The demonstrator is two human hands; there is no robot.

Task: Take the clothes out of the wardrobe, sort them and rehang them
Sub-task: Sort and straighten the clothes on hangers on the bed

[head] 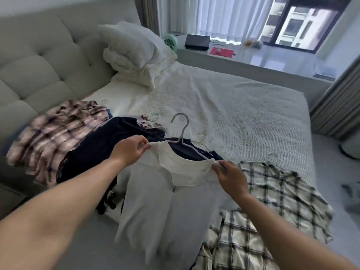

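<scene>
**A white top is held up by its shoulders on a hanger**

Head view: in the lower middle of the frame, the left hand [132, 148] pinches the left shoulder of the white top [171, 201], and the right hand [229, 176] pinches the right shoulder. The top hangs over the edge of the bed [243, 106], on a thin hanger [181, 131]. It looks light and soft, so it will probably sag; the shoulders are the good place to hold. At left lie a pink checked shirt [56, 131] and dark clothes [109, 139], at right a black-and-white checked shirt [272, 193].
</scene>
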